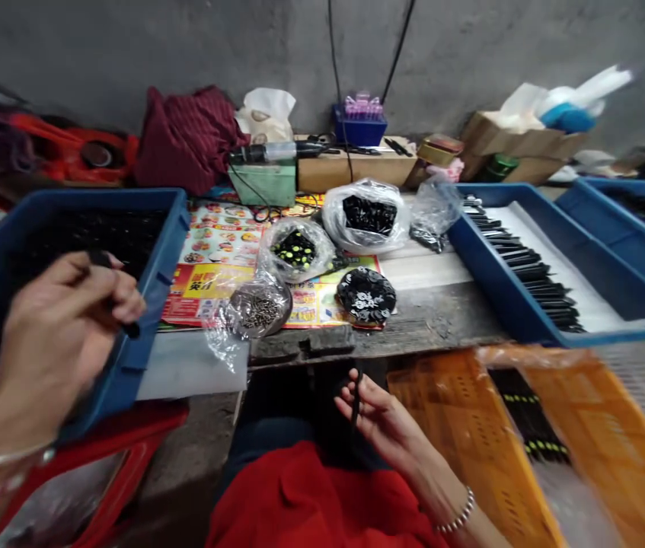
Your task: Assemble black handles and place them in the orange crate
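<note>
My left hand (65, 320) is raised over the near side of a blue bin (177, 221) full of dark parts. Its fingers are curled round a small black piece (99, 259), whose dark ends show past the fingers. My right hand (379, 418) is in front of the bench edge, above my lap, pinching a slim black stick-like piece (356, 399) upright between thumb and fingers. On the bench beyond lie a bag of small metal pieces (259, 308), a bag of black and yellow-green parts (295, 250), a bag of black parts (372, 215) and a pile of black-and-white discs (366, 295).
At right, a blue tray (630, 293) holds a row of black stick-like pieces (533, 274). Below it stands an orange crate (459, 441) with bundled black pieces. A red stool (145, 438) is under the left bin. Boxes and a dark red cloth (185, 137) line the wall.
</note>
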{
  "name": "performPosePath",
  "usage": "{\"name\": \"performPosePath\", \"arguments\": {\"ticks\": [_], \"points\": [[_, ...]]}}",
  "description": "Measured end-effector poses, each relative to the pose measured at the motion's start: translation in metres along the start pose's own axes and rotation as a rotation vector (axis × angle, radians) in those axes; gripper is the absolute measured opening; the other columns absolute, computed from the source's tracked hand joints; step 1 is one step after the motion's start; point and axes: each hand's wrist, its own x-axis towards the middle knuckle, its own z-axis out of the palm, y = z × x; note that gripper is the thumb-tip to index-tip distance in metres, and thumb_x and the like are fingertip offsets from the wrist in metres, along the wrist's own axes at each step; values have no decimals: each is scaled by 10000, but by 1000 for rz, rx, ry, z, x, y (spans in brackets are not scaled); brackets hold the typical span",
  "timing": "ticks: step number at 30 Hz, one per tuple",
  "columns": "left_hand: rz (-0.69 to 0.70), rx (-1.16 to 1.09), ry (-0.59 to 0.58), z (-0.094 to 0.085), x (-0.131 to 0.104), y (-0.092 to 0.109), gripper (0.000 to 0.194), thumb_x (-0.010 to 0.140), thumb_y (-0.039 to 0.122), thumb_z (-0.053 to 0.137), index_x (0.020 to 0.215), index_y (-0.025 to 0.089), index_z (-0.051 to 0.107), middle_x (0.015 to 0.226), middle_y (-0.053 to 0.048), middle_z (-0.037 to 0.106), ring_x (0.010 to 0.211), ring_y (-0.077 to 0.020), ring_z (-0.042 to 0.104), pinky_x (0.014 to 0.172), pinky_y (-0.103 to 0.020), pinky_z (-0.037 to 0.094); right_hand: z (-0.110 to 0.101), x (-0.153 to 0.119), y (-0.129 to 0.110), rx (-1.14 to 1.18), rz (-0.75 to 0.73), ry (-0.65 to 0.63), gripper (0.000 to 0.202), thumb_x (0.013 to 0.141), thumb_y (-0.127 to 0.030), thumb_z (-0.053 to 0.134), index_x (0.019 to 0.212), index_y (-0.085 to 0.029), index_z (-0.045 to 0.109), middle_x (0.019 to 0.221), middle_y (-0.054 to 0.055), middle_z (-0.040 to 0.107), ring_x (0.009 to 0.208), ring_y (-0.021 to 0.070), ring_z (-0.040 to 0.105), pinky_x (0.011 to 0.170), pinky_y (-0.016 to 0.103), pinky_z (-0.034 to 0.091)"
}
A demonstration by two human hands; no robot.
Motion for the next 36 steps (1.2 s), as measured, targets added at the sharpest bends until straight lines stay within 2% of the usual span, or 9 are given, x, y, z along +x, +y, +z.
{"name": "performPosePath", "arguments": {"ticks": [3, 5, 7, 9, 14, 22, 25, 30, 36], "points": [[-386, -86, -265, 36, -59, -3, 199, 640, 241, 730, 747, 185, 571, 599, 55, 453, 438, -51, 366, 408, -171, 286, -3, -1, -3, -29, -45, -59, 372, 569, -160, 900, 888, -149, 708, 714, 1, 676, 725, 122, 653, 872, 347, 545], [-574, -23, -552, 60, -93, -21, 233, 649, 323, 754, 751, 184, 599, 544, 70, 438, 423, -49, 333, 397, -165, 220, -7, -1, -4, -64, -54, -88, 342, 585, -190, 900, 870, -165, 711, 712, 1, 680, 715, 115, 648, 839, 329, 555], [-662, 44, -846, 81, -121, -44, 281, 648, 387, 761, 731, 146, 644, 527, 54, 481, 434, -54, 327, 397, -179, 200, -11, -1, -5, -104, -70, -87, 327, 581, -201, 905, 845, -169, 715, 733, 8, 689, 721, 117, 650, 767, 278, 565], [-709, 54, -977, 98, -143, -66, 358, 683, 462, 726, 748, 112, 688, 550, 27, 533, 460, -60, 348, 418, -191, 222, -14, -2, -7, -143, -102, -59, 335, 555, -200, 916, 825, -163, 722, 750, 11, 692, 710, 109, 644, 706, 225, 559], [-958, -152, -1156, 112, -169, -92, 426, 751, 508, 680, 826, 89, 710, 543, 9, 575, 359, -29, 291, 368, -197, 163, -15, -7, -8, -248, -165, 30, 389, 485, -261, 942, 804, -159, 743, 754, 7, 677, 660, 98, 611, 623, 187, 553], [-1235, -419, -1124, 102, -169, -101, 327, 734, 401, 717, 813, 84, 695, 530, 1, 574, 310, -2, 201, 344, -194, 93, -11, -10, 0, -342, -222, 26, 349, 498, -296, 929, 759, -146, 751, 752, 10, 641, 640, 91, 564, 602, 193, 553], [-1155, -336, -1113, 105, -172, -100, 323, 715, 404, 713, 762, 85, 702, 502, 1, 567, 315, -16, 231, 349, -197, 105, -12, -10, 3, -375, -206, 4, 328, 519, -298, 918, 754, -142, 751, 698, 1, 616, 601, 87, 547, 599, 202, 551], [-873, -62, -966, 119, -174, -89, 265, 647, 358, 687, 578, 102, 673, 416, 21, 490, 382, -67, 350, 410, -203, 226, -12, -8, 5, -378, -271, 68, 360, 497, -334, 917, 746, -132, 754, 673, 6, 613, 602, 109, 560, 585, 209, 546], [-136, 460, -913, 128, -182, -80, 273, 812, 272, 541, 622, 141, 687, 587, -44, 610, 553, -146, 514, 541, -255, 331, -14, -3, 10, -284, -345, 162, 376, 498, -327, 918, 781, -134, 763, 659, -3, 626, 572, 99, 560, 578, 196, 550]]}}
